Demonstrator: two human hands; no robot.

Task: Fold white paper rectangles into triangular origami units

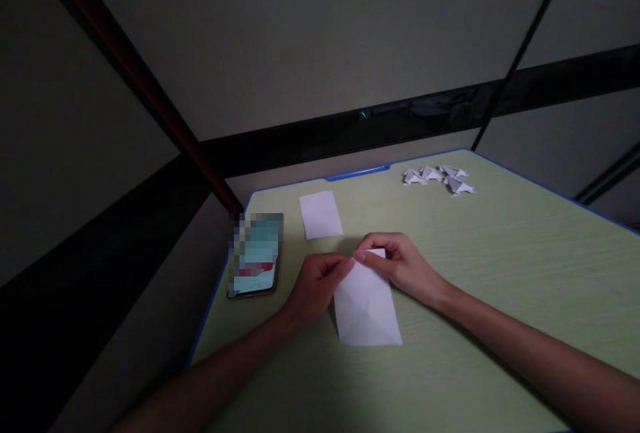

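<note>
A white sheet of paper (367, 310) with diagonal creases lies under both hands, its lower edge towards me. My left hand (317, 283) pinches the sheet's far edge between thumb and fingers, near the upper left corner. Close beside it, my right hand (397, 263) grips the same far edge, thumb on top and the fingers curled behind. The two thumb tips almost meet. Part of the sheet's top edge is hidden by the fingers.
Beyond my hands lies a small stack of white paper (321, 214). A phone (257, 256) with a lit screen rests at the left. Several folded paper figures (456, 184) sit at the back right of the light green table (505, 246). A wall panel stands behind.
</note>
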